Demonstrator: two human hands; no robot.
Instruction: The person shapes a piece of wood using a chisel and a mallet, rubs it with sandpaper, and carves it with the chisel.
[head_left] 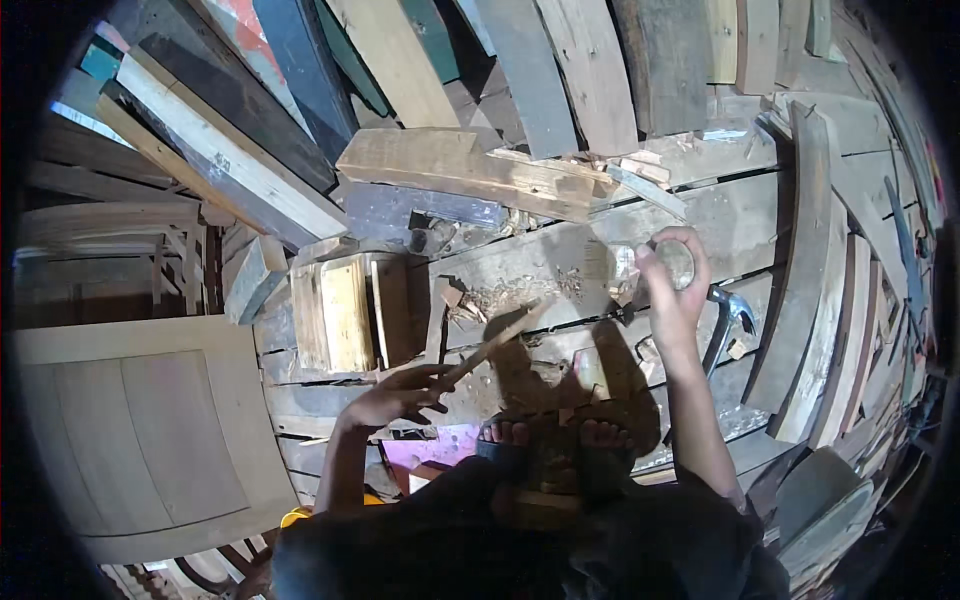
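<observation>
head view, left hand [397,398] gripping stick [496,344], right hand [678,303] curled, hold unclear, hammer [741,312] near, planks [797,255] around

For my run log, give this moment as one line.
Left hand: holding thin wooden strip | Right hand: curled, contents unclear | Beside it: hammer | Plank floor: wood shavings

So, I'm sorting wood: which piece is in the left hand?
The thin stick, slanting rightward from the left hand; the wider planks are in neither hand.
</observation>
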